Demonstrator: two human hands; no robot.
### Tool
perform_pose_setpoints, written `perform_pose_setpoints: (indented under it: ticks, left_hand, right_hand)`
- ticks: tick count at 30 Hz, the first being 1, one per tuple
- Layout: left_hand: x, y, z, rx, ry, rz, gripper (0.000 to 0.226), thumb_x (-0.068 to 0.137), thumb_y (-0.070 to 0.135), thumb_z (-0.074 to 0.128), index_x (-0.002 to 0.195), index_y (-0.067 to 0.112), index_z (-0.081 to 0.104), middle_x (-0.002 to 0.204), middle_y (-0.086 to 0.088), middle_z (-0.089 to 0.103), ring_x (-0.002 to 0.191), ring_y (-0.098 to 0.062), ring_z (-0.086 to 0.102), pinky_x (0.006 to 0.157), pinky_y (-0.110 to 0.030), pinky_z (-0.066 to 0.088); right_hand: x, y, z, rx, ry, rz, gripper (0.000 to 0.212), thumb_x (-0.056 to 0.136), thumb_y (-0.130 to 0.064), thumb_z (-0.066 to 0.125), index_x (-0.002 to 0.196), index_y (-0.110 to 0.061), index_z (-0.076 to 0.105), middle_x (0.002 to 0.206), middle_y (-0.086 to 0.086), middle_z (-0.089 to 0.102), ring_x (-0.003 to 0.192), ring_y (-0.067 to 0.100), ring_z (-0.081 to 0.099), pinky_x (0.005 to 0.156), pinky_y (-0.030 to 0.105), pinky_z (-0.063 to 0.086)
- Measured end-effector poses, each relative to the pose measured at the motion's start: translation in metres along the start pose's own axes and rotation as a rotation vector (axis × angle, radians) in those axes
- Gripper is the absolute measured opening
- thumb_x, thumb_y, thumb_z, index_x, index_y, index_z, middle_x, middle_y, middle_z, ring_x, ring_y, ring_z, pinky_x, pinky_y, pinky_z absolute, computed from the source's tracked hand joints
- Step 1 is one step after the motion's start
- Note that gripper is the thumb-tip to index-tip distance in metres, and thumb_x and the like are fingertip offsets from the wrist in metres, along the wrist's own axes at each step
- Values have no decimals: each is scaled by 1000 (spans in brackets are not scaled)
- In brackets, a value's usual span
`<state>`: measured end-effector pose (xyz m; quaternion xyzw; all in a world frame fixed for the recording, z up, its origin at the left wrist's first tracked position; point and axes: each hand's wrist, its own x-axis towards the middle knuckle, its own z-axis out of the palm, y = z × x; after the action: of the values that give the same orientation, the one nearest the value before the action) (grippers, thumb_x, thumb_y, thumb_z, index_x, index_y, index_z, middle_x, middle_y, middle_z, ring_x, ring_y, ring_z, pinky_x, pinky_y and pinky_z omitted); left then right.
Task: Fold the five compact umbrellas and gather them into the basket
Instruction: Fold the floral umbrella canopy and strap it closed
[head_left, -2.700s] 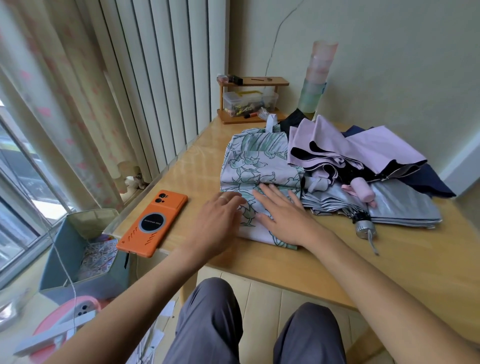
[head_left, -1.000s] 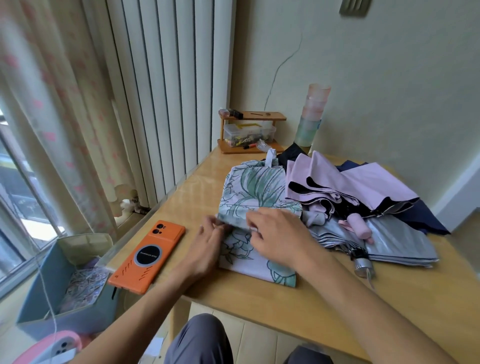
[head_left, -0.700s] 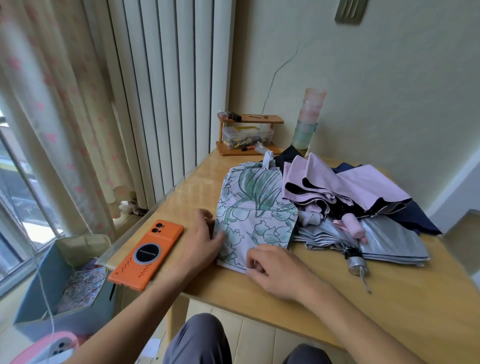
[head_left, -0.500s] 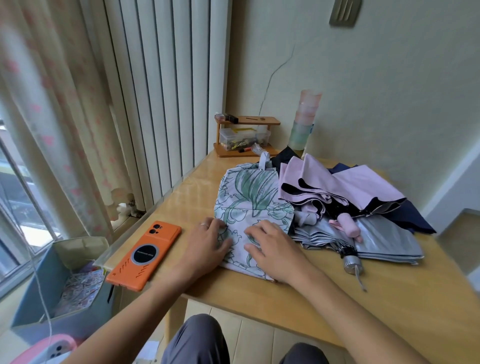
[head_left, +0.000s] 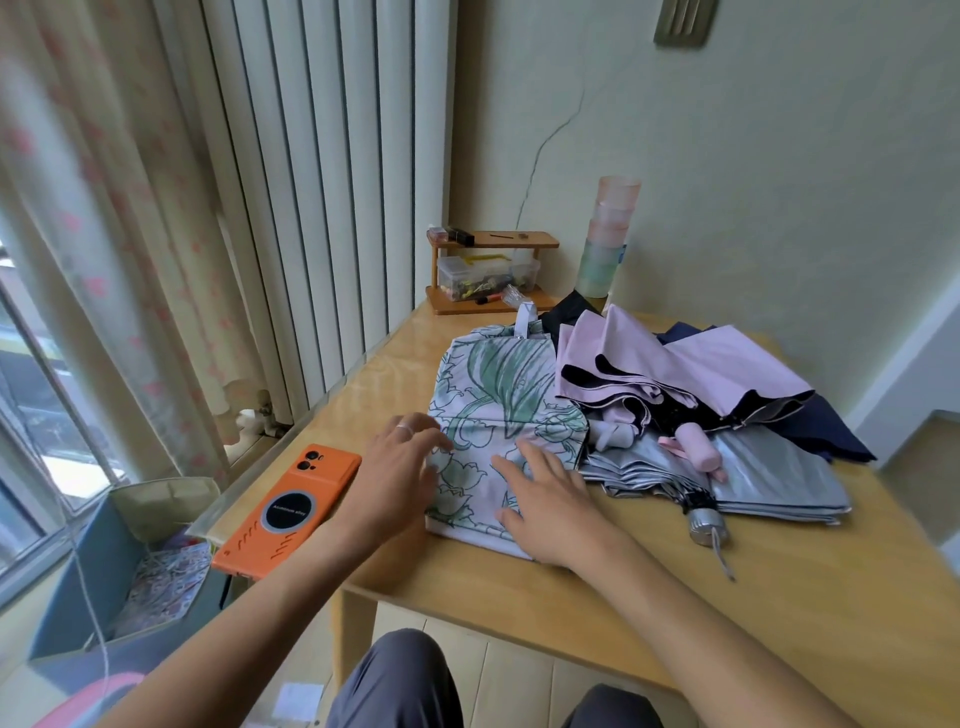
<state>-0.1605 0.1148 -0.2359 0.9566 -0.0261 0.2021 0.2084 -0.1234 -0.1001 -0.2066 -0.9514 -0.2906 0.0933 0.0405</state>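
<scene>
Floral umbrella (head_left: 498, 384) beneath flat fingers (head_left: 525, 453)

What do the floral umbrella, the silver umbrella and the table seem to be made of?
The floral umbrella: thin matte printed fabric; it creases and folds flat. The silver umbrella: fabric with a shiny, probably metallic coating; its pleats glint. The table: wood or wood-look laminate, smooth and glossy; pale grain and window reflections show.

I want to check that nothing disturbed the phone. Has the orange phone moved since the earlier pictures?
No. The orange phone still lies at the near left corner of the table, its end at the table's edge as before.
</scene>
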Motion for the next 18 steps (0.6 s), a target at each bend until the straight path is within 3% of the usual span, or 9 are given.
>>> perform_pose_setpoints:
  ticks: [3, 5, 8, 11, 13, 15, 18]
  left_hand:
    - [6, 8, 8, 71, -160, 151, 43, 103, 32, 42, 143, 26, 55, 153, 2, 49, 144, -19, 40, 118, -39, 35]
    - [2, 9, 21, 179, -318, 127, 68, 97, 56, 10, 158, 34, 30, 168, 7, 21, 156, -15, 13, 125, -41, 16]
    - [-3, 4, 34, 210, -396, 49, 81, 84, 65, -12, 160, 44, 6, 167, 20, -9, 155, -6, -13, 126, -44, -7]
    - [-3, 4, 33, 216, -403, 56, 78, 85, 67, -14, 160, 45, -3, 165, 22, -16, 152, -5, -21, 125, -48, -11]
    - [-2, 2, 34, 240, -420, 68, 78, 86, 70, -15, 159, 43, -9, 165, 19, -19, 152, -8, -23, 124, -52, -9]
    - [-3, 1, 35, 260, -421, 82, 81, 83, 74, -18, 158, 44, -10, 164, 19, -22, 152, -12, -26, 124, -54, -10]
    - [-3, 2, 35, 238, -378, 56, 90, 74, 78, -28, 157, 50, -6, 163, 25, -21, 150, -11, -29, 123, -53, -14]
  right_hand:
    - [0, -4, 1, -33, -60, 54, 67, 108, -40, 41, 164, -31, 5, 171, 2, -16, 158, 23, -14, 125, 50, 3]
    - [1, -6, -4, -75, -105, 141, 70, 107, -38, 43, 164, -24, 6, 171, 6, -17, 158, 26, -13, 126, 49, 6]
    - [3, -11, -11, -151, -44, 207, 64, 104, -28, 49, 160, -12, 23, 170, 15, -1, 157, 32, 3, 123, 50, 18]
    - [5, -20, -7, -74, 165, -13, 54, 108, -35, 43, 155, -14, 32, 166, 7, 21, 153, 27, 22, 118, 44, 27]
    - [5, -25, 4, 13, 94, -138, 62, 109, -47, 31, 163, -21, 17, 172, -3, 5, 159, 18, 5, 125, 41, 13]
    - [4, -20, 20, 51, -32, -128, 65, 108, -55, 21, 164, -32, -4, 170, -14, -16, 156, 8, -15, 128, 40, -3]
    - [0, 1, 35, 17, -9, -80, 65, 105, -62, 13, 160, -40, -14, 166, -20, -24, 152, 2, -25, 126, 36, -13]
